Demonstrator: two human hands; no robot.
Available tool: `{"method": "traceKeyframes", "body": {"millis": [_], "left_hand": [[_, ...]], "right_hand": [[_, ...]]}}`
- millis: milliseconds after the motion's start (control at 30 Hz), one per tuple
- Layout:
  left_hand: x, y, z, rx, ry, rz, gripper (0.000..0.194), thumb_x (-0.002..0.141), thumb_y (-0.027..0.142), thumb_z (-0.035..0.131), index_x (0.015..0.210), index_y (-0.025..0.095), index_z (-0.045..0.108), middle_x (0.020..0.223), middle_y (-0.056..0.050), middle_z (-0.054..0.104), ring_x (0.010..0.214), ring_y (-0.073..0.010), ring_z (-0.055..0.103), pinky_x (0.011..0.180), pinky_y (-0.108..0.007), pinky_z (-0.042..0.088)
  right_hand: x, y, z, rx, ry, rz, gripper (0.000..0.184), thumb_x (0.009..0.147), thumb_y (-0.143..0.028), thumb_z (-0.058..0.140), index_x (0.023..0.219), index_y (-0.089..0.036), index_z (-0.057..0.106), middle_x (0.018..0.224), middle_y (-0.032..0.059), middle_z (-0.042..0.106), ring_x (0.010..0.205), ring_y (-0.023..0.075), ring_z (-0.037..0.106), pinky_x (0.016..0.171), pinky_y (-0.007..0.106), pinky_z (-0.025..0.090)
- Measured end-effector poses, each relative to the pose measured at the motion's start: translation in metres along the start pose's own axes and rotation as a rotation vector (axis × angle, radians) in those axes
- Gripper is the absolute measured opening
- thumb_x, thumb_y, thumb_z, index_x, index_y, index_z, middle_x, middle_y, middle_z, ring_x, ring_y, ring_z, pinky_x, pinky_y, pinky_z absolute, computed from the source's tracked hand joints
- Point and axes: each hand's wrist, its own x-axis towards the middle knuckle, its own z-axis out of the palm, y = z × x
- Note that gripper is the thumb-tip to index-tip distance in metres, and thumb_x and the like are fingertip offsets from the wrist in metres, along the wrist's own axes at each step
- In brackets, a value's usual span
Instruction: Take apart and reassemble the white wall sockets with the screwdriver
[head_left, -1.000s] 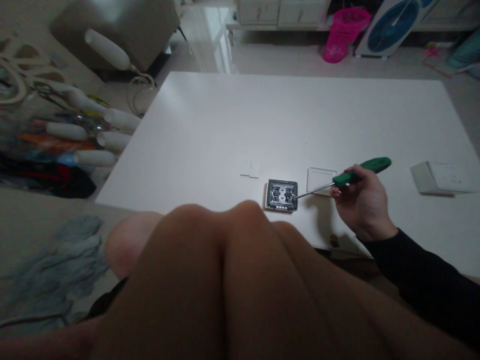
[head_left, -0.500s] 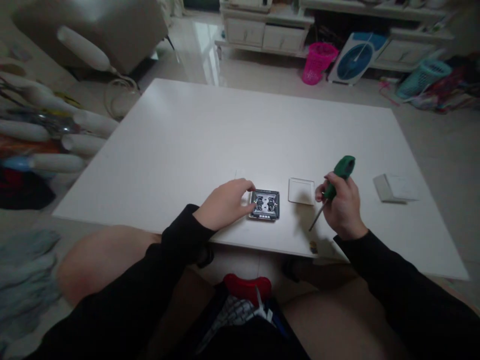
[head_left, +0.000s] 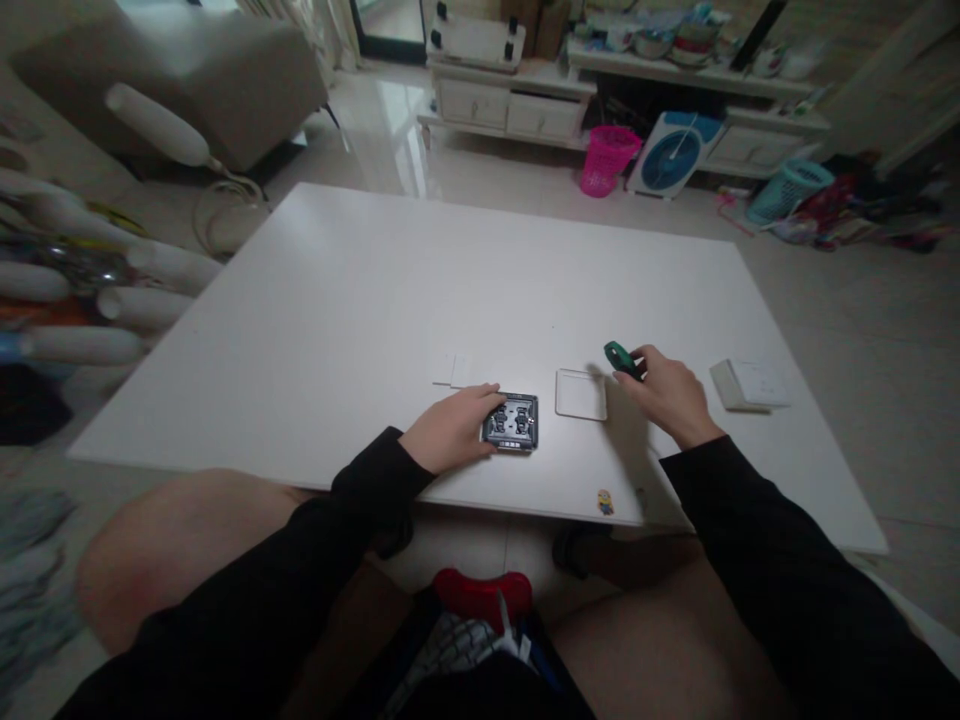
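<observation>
A dark switch module point(head_left: 511, 421) with exposed metal parts lies near the front edge of the white table point(head_left: 450, 290). My left hand point(head_left: 452, 437) rests on the table with its fingers curled against the module's left side. My right hand point(head_left: 666, 393) lies low on the table, closed around a green-handled screwdriver point(head_left: 622, 359) whose handle end sticks out toward the left. A white square cover plate point(head_left: 581, 394) lies between the module and my right hand. Two small white rocker pieces point(head_left: 452, 369) lie just beyond my left hand.
A white box-shaped part point(head_left: 748, 384) lies to the right of my right hand. A small yellow sticker point(head_left: 604, 501) sits at the table's front edge. A pink basket point(head_left: 608, 158), a blue fan point(head_left: 670, 153) and white drawers point(head_left: 510, 105) stand on the floor beyond. My bare knees show below the table.
The view has tilted up since the earliest frame. My left hand came to the module and stays there. My right hand lowered the screwdriver from upright to lying near the table.
</observation>
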Motion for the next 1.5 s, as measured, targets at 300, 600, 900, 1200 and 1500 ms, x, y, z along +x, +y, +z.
{"method": "traceKeyframes", "body": {"millis": [300, 600, 900, 1200, 1500], "left_hand": [[-0.001, 0.004, -0.003, -0.001, -0.006, -0.017, 0.073, 0.074, 0.020, 0.086, 0.140, 0.014, 0.054, 0.155, -0.021, 0.050, 0.144, -0.0329, 0.050, 0.118, -0.049, 0.044], [0.000, 0.015, 0.004, -0.010, -0.035, 0.015, 0.073, 0.079, 0.021, 0.084, 0.144, 0.018, 0.052, 0.160, -0.016, 0.044, 0.148, -0.0315, 0.044, 0.118, -0.047, 0.045], [-0.001, 0.014, 0.011, 0.027, -0.037, 0.028, 0.073, 0.083, 0.024, 0.081, 0.148, 0.019, 0.048, 0.162, -0.016, 0.041, 0.150, -0.0320, 0.041, 0.118, -0.047, 0.045], [0.000, 0.017, 0.009, 0.028, -0.037, 0.032, 0.071, 0.083, 0.025, 0.081, 0.146, 0.020, 0.050, 0.161, -0.016, 0.042, 0.149, -0.0320, 0.043, 0.117, -0.048, 0.046], [0.000, 0.020, 0.008, 0.044, -0.029, 0.023, 0.070, 0.083, 0.027, 0.082, 0.145, 0.021, 0.051, 0.161, -0.016, 0.044, 0.147, -0.0333, 0.046, 0.114, -0.048, 0.049]], "right_hand": [[-0.001, -0.008, 0.004, 0.420, 0.122, -0.122, 0.031, 0.083, -0.044, 0.069, 0.102, -0.021, 0.063, 0.084, 0.0063, 0.069, 0.069, 0.0212, 0.062, 0.061, 0.034, 0.047], [-0.037, -0.055, -0.010, 1.261, 0.346, -0.255, 0.037, 0.080, -0.041, 0.081, 0.099, -0.027, 0.052, 0.092, -0.0008, 0.064, 0.077, 0.0176, 0.071, 0.063, 0.034, 0.065], [-0.059, -0.064, 0.003, 1.264, 0.260, -0.293, 0.040, 0.080, -0.038, 0.083, 0.107, -0.026, 0.055, 0.096, 0.0011, 0.065, 0.084, 0.0193, 0.072, 0.063, 0.034, 0.067], [-0.059, -0.064, 0.006, 1.160, 0.254, -0.346, 0.042, 0.083, -0.038, 0.080, 0.111, -0.027, 0.051, 0.097, 0.0017, 0.066, 0.084, 0.0198, 0.072, 0.066, 0.035, 0.067], [-0.073, -0.065, 0.013, 1.012, 0.371, -0.460, 0.047, 0.074, -0.029, 0.089, 0.107, -0.030, 0.055, 0.095, -0.0023, 0.060, 0.079, 0.0161, 0.066, 0.068, 0.033, 0.062]]}}
